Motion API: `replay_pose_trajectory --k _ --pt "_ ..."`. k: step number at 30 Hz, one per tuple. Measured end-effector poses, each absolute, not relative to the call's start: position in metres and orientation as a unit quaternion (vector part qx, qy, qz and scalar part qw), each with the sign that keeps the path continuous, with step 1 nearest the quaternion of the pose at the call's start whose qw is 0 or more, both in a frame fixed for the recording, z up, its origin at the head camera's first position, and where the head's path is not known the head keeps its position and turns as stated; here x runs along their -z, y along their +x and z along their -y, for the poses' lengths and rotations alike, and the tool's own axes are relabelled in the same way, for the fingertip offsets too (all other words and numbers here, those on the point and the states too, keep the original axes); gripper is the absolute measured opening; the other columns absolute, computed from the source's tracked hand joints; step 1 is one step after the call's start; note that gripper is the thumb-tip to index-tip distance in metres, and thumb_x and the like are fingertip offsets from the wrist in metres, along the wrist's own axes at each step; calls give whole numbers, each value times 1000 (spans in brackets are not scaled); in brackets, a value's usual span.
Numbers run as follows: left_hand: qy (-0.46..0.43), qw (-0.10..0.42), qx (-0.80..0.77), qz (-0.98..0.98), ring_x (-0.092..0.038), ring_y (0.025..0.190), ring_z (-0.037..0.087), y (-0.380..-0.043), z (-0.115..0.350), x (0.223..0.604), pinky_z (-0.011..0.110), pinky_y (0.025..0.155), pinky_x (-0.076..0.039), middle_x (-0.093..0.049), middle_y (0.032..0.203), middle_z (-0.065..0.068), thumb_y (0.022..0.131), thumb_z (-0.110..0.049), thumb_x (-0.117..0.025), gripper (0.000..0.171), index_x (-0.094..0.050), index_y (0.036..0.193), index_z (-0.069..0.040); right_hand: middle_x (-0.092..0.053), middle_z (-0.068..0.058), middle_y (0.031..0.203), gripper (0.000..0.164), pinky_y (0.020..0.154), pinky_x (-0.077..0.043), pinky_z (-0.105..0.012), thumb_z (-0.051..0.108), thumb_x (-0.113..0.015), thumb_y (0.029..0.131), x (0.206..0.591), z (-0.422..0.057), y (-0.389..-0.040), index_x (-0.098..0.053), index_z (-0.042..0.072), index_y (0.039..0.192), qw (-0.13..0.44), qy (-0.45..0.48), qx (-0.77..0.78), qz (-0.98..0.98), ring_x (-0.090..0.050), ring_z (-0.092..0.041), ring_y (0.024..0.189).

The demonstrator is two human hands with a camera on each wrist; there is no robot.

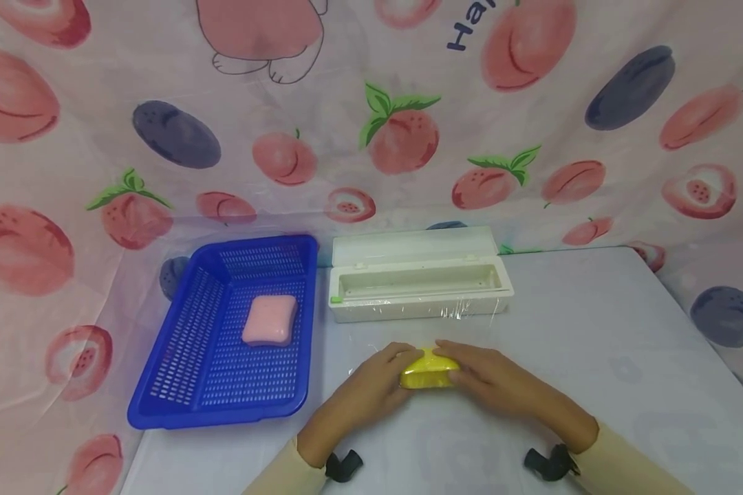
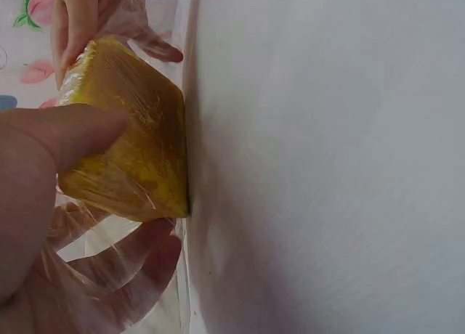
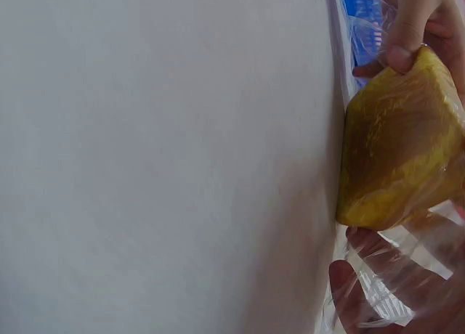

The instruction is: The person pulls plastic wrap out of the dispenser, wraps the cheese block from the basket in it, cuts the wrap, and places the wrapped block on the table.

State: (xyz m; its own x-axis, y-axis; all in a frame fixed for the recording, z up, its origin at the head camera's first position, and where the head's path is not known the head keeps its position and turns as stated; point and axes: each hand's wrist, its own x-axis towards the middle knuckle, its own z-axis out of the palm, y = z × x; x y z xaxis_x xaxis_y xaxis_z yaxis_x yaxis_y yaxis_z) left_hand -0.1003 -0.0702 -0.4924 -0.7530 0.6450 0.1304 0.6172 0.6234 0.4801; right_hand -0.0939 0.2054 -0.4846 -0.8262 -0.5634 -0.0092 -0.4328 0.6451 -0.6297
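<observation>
A glossy yellow block [image 1: 430,371] stands on the white table, wrapped in clear cling film [image 2: 138,196]. My left hand [image 1: 374,381] grips its left end, the thumb lying against the near face in the left wrist view. On the opposite end my right hand [image 1: 498,375] holds it, fingers over the top edge and thumb at the side. Loose film stretches below the block across the fingers [image 3: 363,250] of my right hand. Beyond the hands is a white cling film dispenser [image 1: 421,308] with its lid raised; film hangs at its front edge.
To the left stands a blue perforated basket [image 1: 135,405] with a pink rounded block [image 1: 270,320] inside. A fruit-patterned cloth [image 1: 347,137] hangs behind the table [image 1: 594,330]. Black wrist mounts [image 1: 345,466] sit close to both sleeves.
</observation>
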Motion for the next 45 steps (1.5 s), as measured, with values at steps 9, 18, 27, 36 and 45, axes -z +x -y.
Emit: replay_pose_trajectory --k 9,18,27,36,45 --pt "322 42 -283 -902 -56 135 24 -105 67 491 42 114 -45 -59 142 7 103 -31 -60 52 -46 149 -11 -59 5 146 64 111 -47 -49 28 -79 90 486 -200 -106 -51 24 147 87 -259 326 -905 -57 -20 135" --pt "256 -10 -321 -912 -60 124 23 -117 58 495 40 107 -50 -57 136 13 103 -27 -61 52 -42 146 -3 -70 5 120 54 91 -54 -37 41 -66 99 487 -194 -129 -49 22 147 94 -218 350 -906 -63 -7 98" --pt "187 -100 -326 -921 -66 88 17 -127 46 495 33 74 -55 -68 103 5 103 -27 -62 41 -48 137 -11 -72 -14 125 48 92 -57 -46 43 -57 104 493 -186 -144 -39 21 142 84 -164 419 -889 -71 -26 110" --pt "150 -94 -341 -923 -48 58 6 -134 41 494 19 49 -38 -54 70 -6 101 -31 -65 38 -53 132 -14 -75 -11 117 43 79 -59 -40 53 -53 102 490 -183 -148 -51 19 129 69 -94 422 -899 -73 -25 101" --pt "129 -67 -359 -922 -53 58 4 -137 41 492 20 50 -42 -66 74 -2 102 -36 -63 34 -60 128 -14 -70 -5 86 44 58 -47 -29 55 -57 100 483 -179 -147 -57 16 120 73 -60 408 -908 -58 -15 68"
